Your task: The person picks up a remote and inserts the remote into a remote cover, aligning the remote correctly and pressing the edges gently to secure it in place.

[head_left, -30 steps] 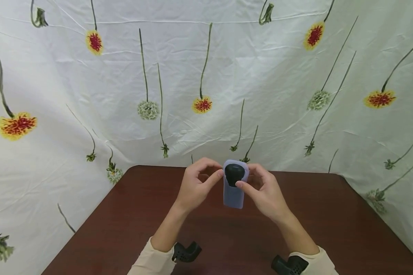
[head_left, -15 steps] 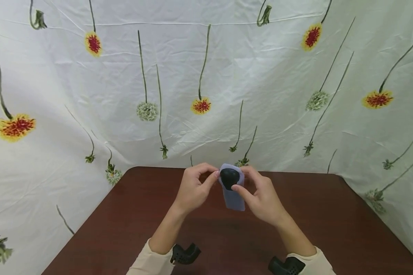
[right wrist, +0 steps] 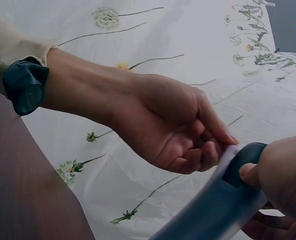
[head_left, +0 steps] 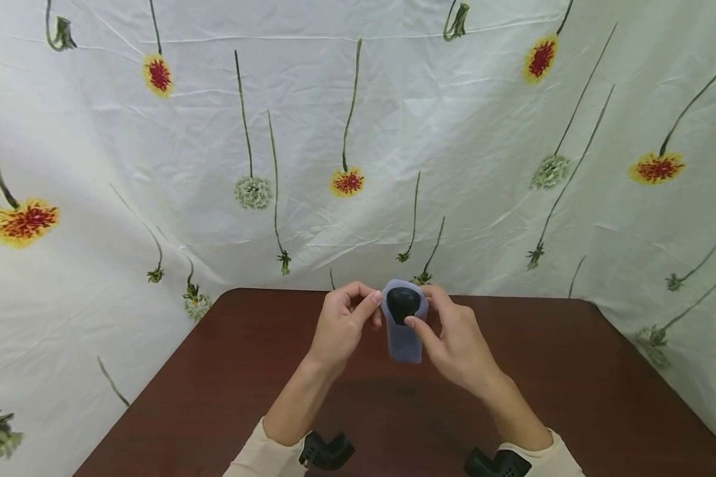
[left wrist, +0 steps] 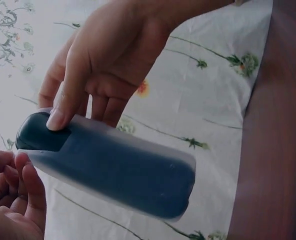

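Note:
Both hands hold up a dark, rounded-ended object [head_left: 403,303] in a translucent bluish-purple sleeve [head_left: 404,346]. Its black end shows at the top through the sleeve's opening; its kind is unclear. My left hand [head_left: 339,324] pinches the sleeve's upper left edge between thumb and forefinger, other fingers curled, as the right wrist view confirms. My right hand [head_left: 458,334] grips from the right, thumb on the black end's lower edge and fingers behind. In the left wrist view the sleeve [left wrist: 123,167] covers the long body, and the right thumb presses where black end [left wrist: 35,132] and sleeve meet.
Below the hands lies a dark reddish-brown table [head_left: 370,417]. A white cloth [head_left: 310,218] printed with flowers hangs behind and along its sides. Black camera mounts [head_left: 327,452] sit on both wrists, at the ends of cream sleeves.
The sleeved object shifted a little left and tilted, then came back nearer upright. The left fingers shifted slightly at its upper edge. The right hand keeps its hold.

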### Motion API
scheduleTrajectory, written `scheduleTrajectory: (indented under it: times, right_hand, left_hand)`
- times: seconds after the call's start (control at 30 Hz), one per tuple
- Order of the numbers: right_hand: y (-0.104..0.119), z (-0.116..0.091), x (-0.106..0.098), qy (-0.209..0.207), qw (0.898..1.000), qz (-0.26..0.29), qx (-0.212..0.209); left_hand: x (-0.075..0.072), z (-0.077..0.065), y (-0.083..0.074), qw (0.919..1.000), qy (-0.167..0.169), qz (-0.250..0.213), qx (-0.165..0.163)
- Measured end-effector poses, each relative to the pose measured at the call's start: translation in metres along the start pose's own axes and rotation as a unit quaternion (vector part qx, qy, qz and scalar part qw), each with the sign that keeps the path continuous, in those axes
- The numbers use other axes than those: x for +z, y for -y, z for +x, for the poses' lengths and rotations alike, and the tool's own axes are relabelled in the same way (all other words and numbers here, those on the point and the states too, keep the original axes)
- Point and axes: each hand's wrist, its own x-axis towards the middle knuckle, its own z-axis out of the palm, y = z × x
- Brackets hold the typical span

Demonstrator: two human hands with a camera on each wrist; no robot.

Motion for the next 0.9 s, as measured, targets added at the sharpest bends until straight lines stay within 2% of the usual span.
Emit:
scheduleTrajectory:
  times: [0.07, 0.23, 0.37, 0.47, 0.53, 0.67, 0.77, 0.9]
  right_hand:
    - [0.001, 0.000, 0.001, -0.009, 1.000, 0.010, 0.006]
    - [0.001, 0.000, 0.002, -0.008, 0.996, 0.087, 0.023]
    - [0.001, 0.000, 0.002, -0.010, 0.989, 0.142, 0.038]
    - [0.002, 0.001, 0.001, -0.010, 0.986, 0.160, 0.039]
    - [0.002, 0.001, 0.000, -0.007, 0.987, 0.159, 0.036]
    - [0.002, 0.002, 0.002, -0.021, 0.989, 0.142, 0.035]
    - [0.004, 0.002, 0.002, -0.062, 0.990, 0.117, 0.037]
    - [0.007, 0.002, 0.000, -0.115, 0.991, 0.071, 0.023]
  left_hand:
    - [0.000, 0.000, 0.000, 0.9999, -0.003, -0.016, 0.004]
    - [-0.005, 0.002, 0.003, 0.9992, 0.004, 0.011, 0.037]
    - [-0.010, 0.003, 0.005, 0.9974, 0.041, 0.015, 0.058]
    - [-0.011, 0.002, 0.005, 0.9947, 0.071, 0.011, 0.074]
    - [-0.010, 0.003, 0.005, 0.9928, 0.080, 0.018, 0.086]
    - [-0.009, 0.002, 0.004, 0.9903, 0.072, 0.050, 0.108]
    - [-0.009, 0.002, 0.002, 0.9900, 0.063, 0.064, 0.109]
    - [-0.007, 0.002, 0.002, 0.9907, 0.067, 0.066, 0.098]
